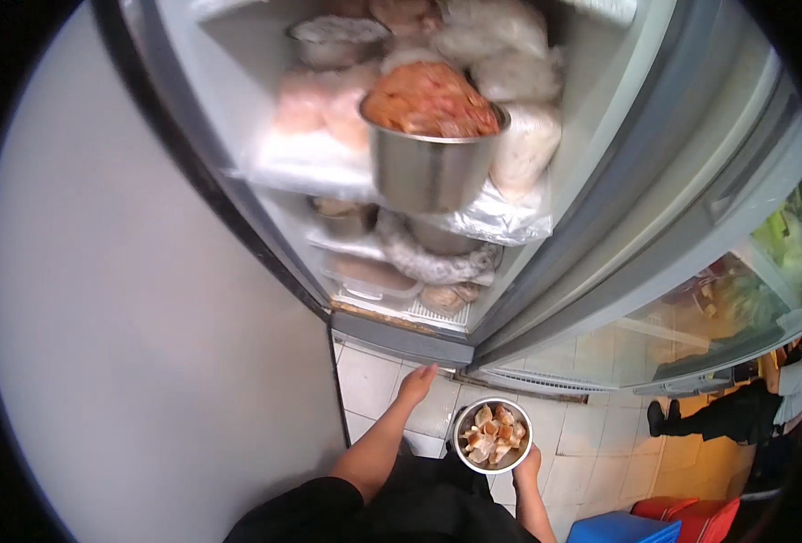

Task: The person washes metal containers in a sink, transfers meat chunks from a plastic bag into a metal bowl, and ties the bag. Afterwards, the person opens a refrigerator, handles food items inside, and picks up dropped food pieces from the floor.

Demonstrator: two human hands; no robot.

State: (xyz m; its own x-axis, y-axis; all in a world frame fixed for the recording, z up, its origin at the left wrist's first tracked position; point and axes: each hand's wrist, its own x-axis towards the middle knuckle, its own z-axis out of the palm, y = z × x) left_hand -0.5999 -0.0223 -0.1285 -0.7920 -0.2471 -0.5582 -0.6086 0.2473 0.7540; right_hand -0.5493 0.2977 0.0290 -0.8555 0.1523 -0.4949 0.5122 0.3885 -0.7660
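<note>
My right hand (527, 463) grips the side of a round metal bowl (460, 450) at waist height. Pale and brown chunks (493, 434), perhaps meat or mushroom, lie in it. My left hand (416, 385) is stretched forward, holding nothing, fingers extended, just below the bottom edge of the upright fridge (401, 337). Inside the fridge, a deep metal pot (432, 172) heaped with reddish raw meat (430, 98) stands at the front of the upper shelf. Packed around it are bags of pale food (526, 149) and pinkish packages (324, 109).
The open fridge door (138, 299) fills the left side. Lower shelves hold a plastic tub (374, 279) and wrapped food (437, 258). A glass-door display fridge (699, 308) stands at right. Beyond it is another person (735, 412). Blue (622, 529) and red (713, 518) containers sit at lower right.
</note>
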